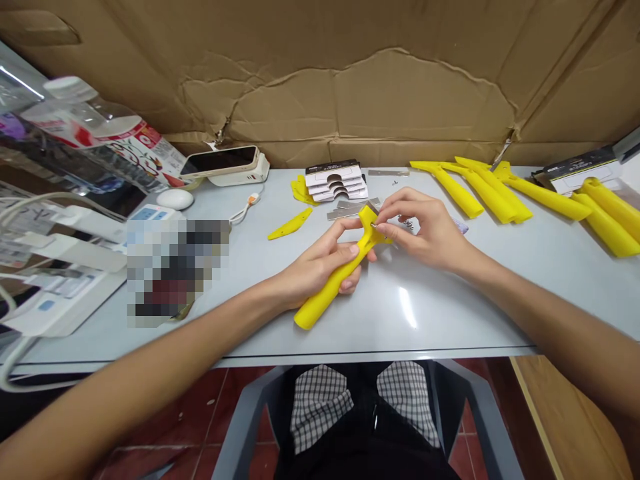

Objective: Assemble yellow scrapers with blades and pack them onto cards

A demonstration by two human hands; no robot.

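At the middle of the pale table [430,320], my feed shows the left hand [317,263] clenched around a yellow plastic handle [325,293], its fingers [345,252] wrapped across the shaft. The handle is tilted, with its wide, forked head up near the centre of the view. The right hand [430,230] reaches in from the other side, thumb and forefinger pinched on a small metal piece [375,227] at that head; I can't make out its exact form from here. Flat metal strips [350,210] lie just behind the handle, and tiny metal bits [409,225] sit beside the right hand. Stacked printed cards [335,181] lie farther back, a loose yellow piece [290,223] lies to the left, and more yellow handles [500,197] lie in a row to the right.
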